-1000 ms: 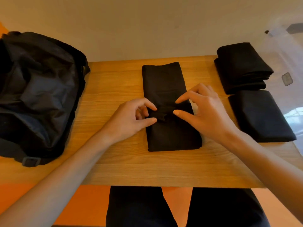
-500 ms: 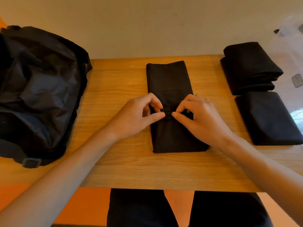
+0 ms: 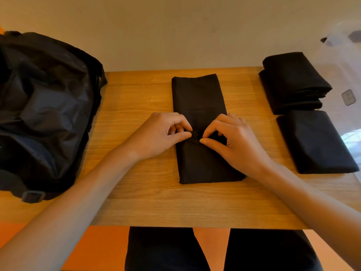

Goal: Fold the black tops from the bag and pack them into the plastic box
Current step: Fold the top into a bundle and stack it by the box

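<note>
A black top (image 3: 199,98), folded into a long narrow strip, lies lengthwise in the middle of the wooden table (image 3: 136,202). My left hand (image 3: 162,133) and my right hand (image 3: 232,137) meet over its middle, each pinching the cloth between thumb and forefinger, and a small ridge of fabric bunches between them. A stack of folded black tops (image 3: 293,83) sits at the back right, with another folded top (image 3: 316,141) in front of it. The black bag (image 3: 43,110) slumps on the left. The clear plastic box (image 3: 349,79) shows faintly at the far right edge.
A pale wall stands close behind the table. My legs in dark trousers are under the near edge, above an orange floor. Bare wood lies between the bag and the strip, and along the front edge.
Both hands have drawn closer together at the strip's middle, and the right hand's fingers have curled from spread to pinching the cloth. The view has shifted slightly.
</note>
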